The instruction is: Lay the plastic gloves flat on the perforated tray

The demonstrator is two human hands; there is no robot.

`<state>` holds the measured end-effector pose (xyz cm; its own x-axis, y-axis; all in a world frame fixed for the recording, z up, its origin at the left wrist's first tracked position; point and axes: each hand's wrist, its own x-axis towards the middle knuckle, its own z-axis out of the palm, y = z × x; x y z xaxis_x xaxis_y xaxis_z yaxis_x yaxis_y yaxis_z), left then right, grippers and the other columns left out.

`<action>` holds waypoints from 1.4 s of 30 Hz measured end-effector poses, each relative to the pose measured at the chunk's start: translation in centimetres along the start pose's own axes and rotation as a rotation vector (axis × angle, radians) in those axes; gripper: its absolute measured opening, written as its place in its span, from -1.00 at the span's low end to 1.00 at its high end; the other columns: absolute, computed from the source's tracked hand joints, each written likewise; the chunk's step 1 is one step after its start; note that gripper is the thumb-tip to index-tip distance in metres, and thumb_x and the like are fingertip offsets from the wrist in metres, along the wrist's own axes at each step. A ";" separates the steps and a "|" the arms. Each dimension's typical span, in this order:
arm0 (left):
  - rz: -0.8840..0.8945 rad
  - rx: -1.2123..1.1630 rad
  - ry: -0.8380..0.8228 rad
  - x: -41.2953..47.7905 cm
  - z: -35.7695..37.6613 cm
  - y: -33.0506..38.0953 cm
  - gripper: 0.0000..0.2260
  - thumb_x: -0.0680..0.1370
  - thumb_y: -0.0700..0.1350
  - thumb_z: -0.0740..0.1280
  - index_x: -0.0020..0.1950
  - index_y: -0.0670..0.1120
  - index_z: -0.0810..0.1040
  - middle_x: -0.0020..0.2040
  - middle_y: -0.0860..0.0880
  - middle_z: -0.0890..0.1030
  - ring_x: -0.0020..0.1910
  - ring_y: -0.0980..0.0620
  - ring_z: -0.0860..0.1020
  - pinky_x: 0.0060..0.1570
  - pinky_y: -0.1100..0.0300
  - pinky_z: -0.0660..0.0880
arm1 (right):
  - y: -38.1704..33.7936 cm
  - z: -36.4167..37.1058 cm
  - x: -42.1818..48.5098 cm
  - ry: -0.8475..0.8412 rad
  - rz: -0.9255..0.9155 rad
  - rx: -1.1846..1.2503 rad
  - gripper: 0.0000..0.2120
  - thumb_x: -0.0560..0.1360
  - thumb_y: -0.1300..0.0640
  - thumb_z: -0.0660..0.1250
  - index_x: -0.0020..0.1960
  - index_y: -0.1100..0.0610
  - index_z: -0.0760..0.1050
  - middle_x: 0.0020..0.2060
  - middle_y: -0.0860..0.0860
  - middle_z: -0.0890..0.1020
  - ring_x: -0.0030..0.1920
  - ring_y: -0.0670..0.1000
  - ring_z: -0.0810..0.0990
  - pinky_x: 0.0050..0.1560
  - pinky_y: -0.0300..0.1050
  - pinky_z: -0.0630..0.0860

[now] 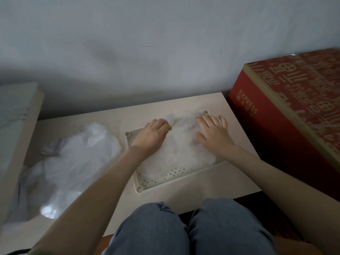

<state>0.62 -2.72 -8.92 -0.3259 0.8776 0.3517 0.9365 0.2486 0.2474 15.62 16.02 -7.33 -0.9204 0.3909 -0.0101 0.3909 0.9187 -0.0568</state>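
Blue-jeaned knees fill the bottom edge, cut off by the frame, and both bare forearms reach out over them to the pale, matte counter. On it sits the perforated tray, a cream plastic rectangle with a low rim, round corner posts and small cross-shaped cut-outs that show only along its near strip. The rest of its floor is hidden under the plastic gloves, a thin, cloudy, crinkled film. The outlines of single gloves are too faint to separate or count. The left hand rests on the tray's far left part with its fingers curled down onto a bunched edge of the film. The fingertips are tucked out of sight. The right hand lies palm-down on the film near the far right corner, fingers straight and spread apart, pressing it. Left of the tray lies a crumpled, glossy, translucent plastic bag, its contents unreadable in the dim light. A red carton printed "EXPRESS" stands just beside the counter's right edge, cut off by the frame.
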 end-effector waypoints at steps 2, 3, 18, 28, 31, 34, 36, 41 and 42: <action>-0.006 0.003 0.032 -0.1 -0.2 -0.3 -0.79 0.42 -0.41 0.35 0.00 -0.19 0.59 -0.07 -0.13 0.58 -0.16 -0.18 0.55 -0.18 0.05 0.55 | -0.9 -0.5 0.3 -0.028 -0.028 0.066 -0.47 0.55 -0.07 -0.01 0.49 0.06 0.20 0.42 -0.01 0.32 0.38 0.05 0.26 0.37 -0.01 -0.04; -0.023 0.008 0.034 -0.2 -0.5 -0.4 -0.75 0.39 -0.45 0.37 0.00 -0.20 0.60 -0.09 -0.14 0.58 -0.17 -0.18 0.56 -0.20 0.07 0.54 | -1.2 -0.7 0.4 -0.043 -0.048 0.099 -0.49 0.57 -0.02 0.07 0.50 0.06 0.18 0.42 -0.01 0.33 0.37 0.05 0.26 0.36 -0.02 0.00; -0.817 0.359 -0.192 -11.8 -6.2 -3.9 -0.57 0.60 0.07 0.20 0.32 -0.22 0.43 0.34 -0.24 0.42 0.32 -0.22 0.38 0.31 -0.06 0.28 | -8.8 -2.1 0.7 -0.272 -0.389 0.300 -0.70 0.56 0.16 0.18 0.28 0.09 0.44 0.25 -0.04 0.48 0.34 -0.02 0.32 0.29 -0.16 0.17; -0.789 0.340 -0.363 -13.6 -8.4 -4.3 -0.81 0.63 -0.14 0.12 0.18 -0.09 0.46 0.07 -0.10 0.60 0.07 -0.12 0.56 -0.06 0.12 0.39 | -13.3 -4.1 1.4 -0.404 -0.426 0.295 -0.62 0.57 0.14 0.19 0.39 0.05 0.37 0.36 -0.05 0.41 0.38 -0.02 0.28 0.36 -0.15 0.17; -0.860 0.311 -0.183 -13.2 -9.3 -3.9 -0.82 0.63 -0.19 0.11 0.01 -0.15 0.50 -0.07 -0.15 0.61 -0.08 -0.19 0.57 -0.21 0.09 0.34 | -13.9 -4.4 1.7 -0.406 -0.424 0.336 -0.61 0.56 0.13 0.21 0.38 0.04 0.38 0.33 -0.05 0.44 0.34 -0.05 0.33 0.34 -0.16 0.22; -0.977 -0.014 0.224 -12.0 -11.1 -2.6 -0.82 0.61 -0.16 0.16 -0.12 -0.17 0.48 -0.26 -0.11 0.56 -0.25 -0.15 0.50 -0.28 0.07 0.32 | -14.3 -4.5 2.0 -0.391 -0.345 0.522 -0.64 0.54 0.12 0.26 0.34 0.04 0.43 0.26 -0.06 0.48 0.20 -0.13 0.42 0.19 -0.27 0.32; -1.061 -0.470 0.475 -10.1 -12.8 -1.5 -0.88 0.59 -0.16 0.23 -0.11 -0.13 0.51 -0.27 -0.01 0.56 -0.25 -0.02 0.53 -0.20 0.11 0.44 | -14.6 -4.7 2.1 -0.355 -0.257 0.702 -0.63 0.54 0.12 0.30 0.34 0.05 0.42 0.25 -0.07 0.49 0.17 -0.14 0.45 0.17 -0.27 0.37; -0.836 -1.979 0.671 -5.5 -15.8 0.1 -0.84 0.61 -0.20 0.17 -0.11 -0.16 0.49 -0.10 -0.12 0.63 -0.06 -0.10 0.65 0.05 -0.02 0.59 | -15.1 -5.0 2.3 -0.537 0.037 1.513 -0.25 0.28 -0.17 0.54 0.33 0.13 0.38 0.21 -0.03 0.49 0.24 -0.06 0.46 0.34 -0.10 0.36; -0.784 -2.082 0.640 -4.8 -15.9 0.5 -0.85 0.59 -0.20 0.18 -0.13 -0.17 0.50 -0.11 -0.13 0.63 -0.06 -0.11 0.65 0.05 -0.02 0.59 | -14.8 -5.3 2.5 -0.589 0.046 1.622 -0.22 0.14 -0.26 0.58 0.22 0.11 0.47 0.08 -0.05 0.55 0.16 -0.06 0.50 0.33 -0.11 0.36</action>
<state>0.63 -13.38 3.90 -0.8054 0.5568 -0.2033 -0.5658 -0.6198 0.5439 7.59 3.72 -1.25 -0.9351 0.0011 -0.3545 0.3451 -0.2257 -0.9110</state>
